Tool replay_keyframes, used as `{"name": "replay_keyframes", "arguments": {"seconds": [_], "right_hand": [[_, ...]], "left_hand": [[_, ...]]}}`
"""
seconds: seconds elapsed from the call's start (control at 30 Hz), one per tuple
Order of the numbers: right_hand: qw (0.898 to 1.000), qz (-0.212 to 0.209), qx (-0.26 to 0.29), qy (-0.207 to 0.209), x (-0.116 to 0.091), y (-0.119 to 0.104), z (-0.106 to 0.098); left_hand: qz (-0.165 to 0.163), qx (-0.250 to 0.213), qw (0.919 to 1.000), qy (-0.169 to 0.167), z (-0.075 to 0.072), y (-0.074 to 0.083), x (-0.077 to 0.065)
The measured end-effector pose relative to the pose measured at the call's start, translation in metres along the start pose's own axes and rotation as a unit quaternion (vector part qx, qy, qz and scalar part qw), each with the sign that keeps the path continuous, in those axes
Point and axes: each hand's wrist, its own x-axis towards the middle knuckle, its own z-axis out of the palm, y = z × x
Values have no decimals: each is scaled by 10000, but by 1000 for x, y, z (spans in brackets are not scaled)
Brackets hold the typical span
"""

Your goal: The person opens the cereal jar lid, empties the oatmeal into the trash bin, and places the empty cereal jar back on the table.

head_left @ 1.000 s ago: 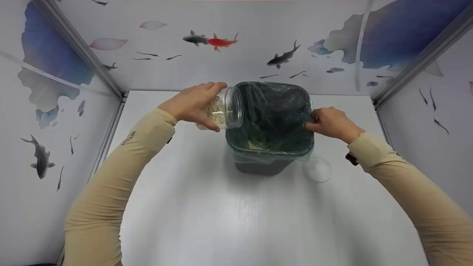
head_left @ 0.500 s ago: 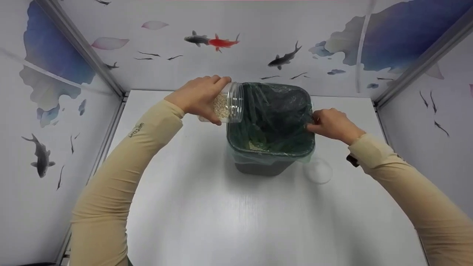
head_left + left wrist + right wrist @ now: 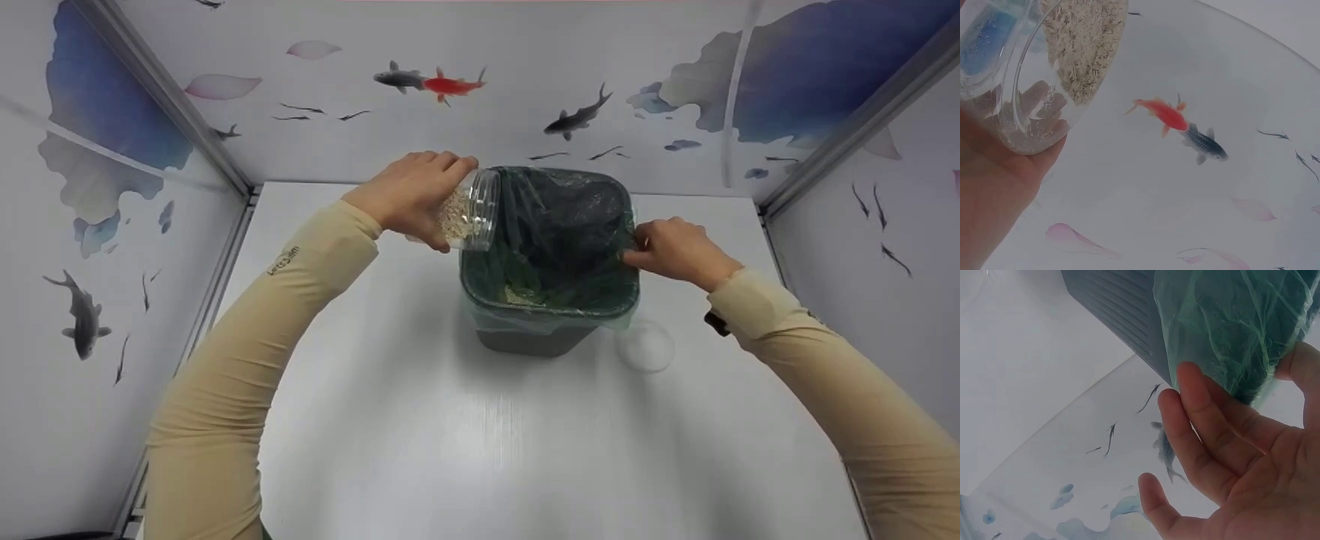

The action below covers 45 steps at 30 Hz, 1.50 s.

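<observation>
we see the left hand (image 3: 411,196) wrapped round a clear jar (image 3: 482,214) tipped sideways, its mouth at the left rim of a grey bin (image 3: 529,343) on the worktop (image 3: 495,435). its fingers partly hide the jar; the left wrist view crops it but shows dry, pale flakes (image 3: 1086,48). the right hand (image 3: 679,251) pinches thin, crinkled green liner (image 3: 555,240) at the right rim. only the right wrist view shows the bin's ribbed side. a faint clear disc (image 3: 646,347), perhaps a lid, lies near right.
</observation>
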Motion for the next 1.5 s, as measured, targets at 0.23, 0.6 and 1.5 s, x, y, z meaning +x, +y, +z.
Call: {"name": "replay_keyframes", "arguments": {"seconds": [0.23, 0.6, 1.5], "right_hand": [[10000, -10, -48, 61, 0, 1, 0], [9996, 15, 190, 229, 0, 2, 3], [9989, 76, 456, 58, 2, -3, 3]], "left_hand": [[28, -2, 10000, -15, 2, 0, 0], [158, -37, 9998, 66, 2, 2, 2], [246, 529, 9982, 121, -9, 12, 3]]}}
